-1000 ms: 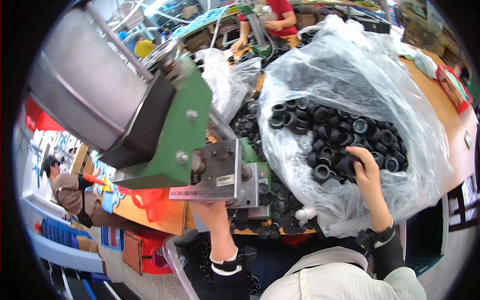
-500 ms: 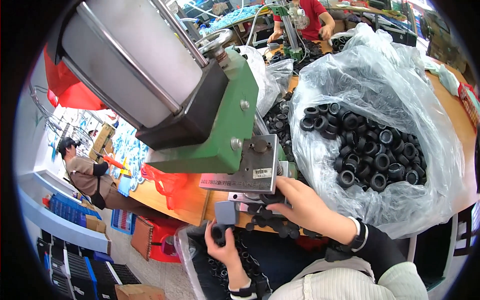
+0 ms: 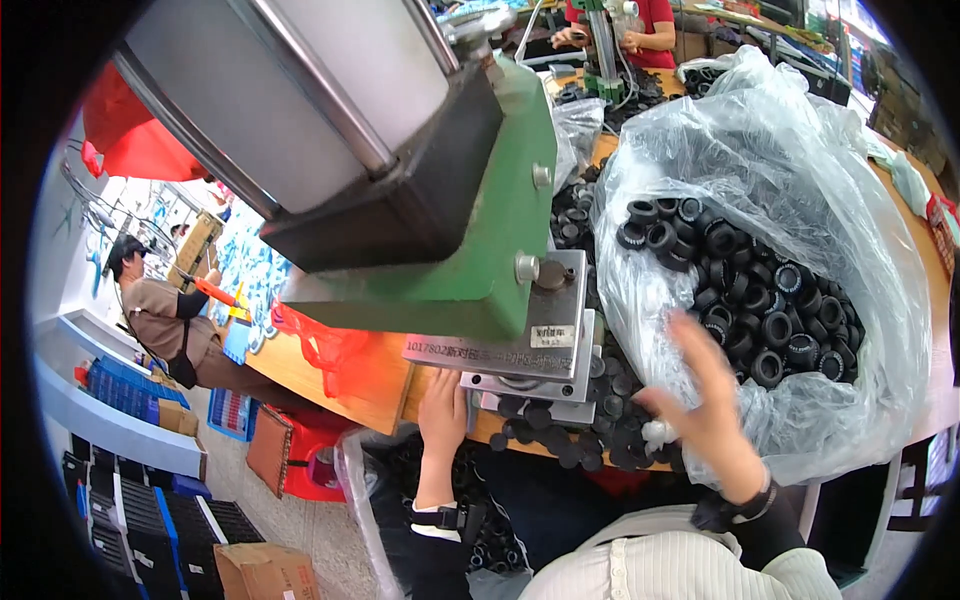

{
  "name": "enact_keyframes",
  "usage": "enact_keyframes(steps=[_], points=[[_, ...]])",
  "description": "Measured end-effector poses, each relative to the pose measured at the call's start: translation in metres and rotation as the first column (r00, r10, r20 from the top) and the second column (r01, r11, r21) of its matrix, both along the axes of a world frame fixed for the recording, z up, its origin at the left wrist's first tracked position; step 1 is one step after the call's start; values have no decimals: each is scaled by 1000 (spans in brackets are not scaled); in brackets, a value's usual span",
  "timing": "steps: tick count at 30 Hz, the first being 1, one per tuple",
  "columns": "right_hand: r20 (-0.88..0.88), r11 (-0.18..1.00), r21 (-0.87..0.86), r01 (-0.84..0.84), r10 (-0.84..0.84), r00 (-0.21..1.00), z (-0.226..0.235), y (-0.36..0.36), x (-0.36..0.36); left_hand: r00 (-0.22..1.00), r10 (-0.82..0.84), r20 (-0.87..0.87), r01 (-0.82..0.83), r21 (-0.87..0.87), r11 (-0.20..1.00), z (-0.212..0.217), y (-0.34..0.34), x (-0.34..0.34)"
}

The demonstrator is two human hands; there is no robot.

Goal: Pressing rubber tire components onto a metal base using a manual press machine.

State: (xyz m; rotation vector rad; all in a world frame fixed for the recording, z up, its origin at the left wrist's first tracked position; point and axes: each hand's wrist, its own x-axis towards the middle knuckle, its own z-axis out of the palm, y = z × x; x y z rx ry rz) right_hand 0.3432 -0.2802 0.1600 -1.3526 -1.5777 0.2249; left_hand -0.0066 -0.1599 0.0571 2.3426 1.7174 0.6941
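Note:
A green press with a grey cylinder stands in front of me on an orange table. My left hand reaches up to the metal plate at the press's base; its fingertips touch the fixture and are partly hidden. My right hand is blurred, its fingers apart, just left of a big clear plastic bag full of black rubber rings. Loose black rings lie between my hands under the plate.
A second clear bag with black parts hangs below the table edge by my lap. A person in red works at the far end, another person sits at left. Blue crates and a cardboard box stand on the floor.
My left hand rose from the bag at my lap to the press's base. My right hand left the fixture and swung right toward the big bag.

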Motion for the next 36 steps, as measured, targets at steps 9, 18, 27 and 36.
enact_keyframes(steps=[9,18,27,36], points=[[413,871,-339,356,-202,888,-50,-59,120,999,-23,-46,24,24,999,-8,-2,12],[-529,983,-135,123,-176,830,-30,-52,149,864,-19,502,-183,350,919,37,-16,53],[-372,987,-49,155,-162,914,11,-55,83,633,-104,767,-150,253,956,90,-26,163],[-180,937,-66,-343,327,928,4,-22,-4,824,-87,560,-166,385,908,94,-57,145]])
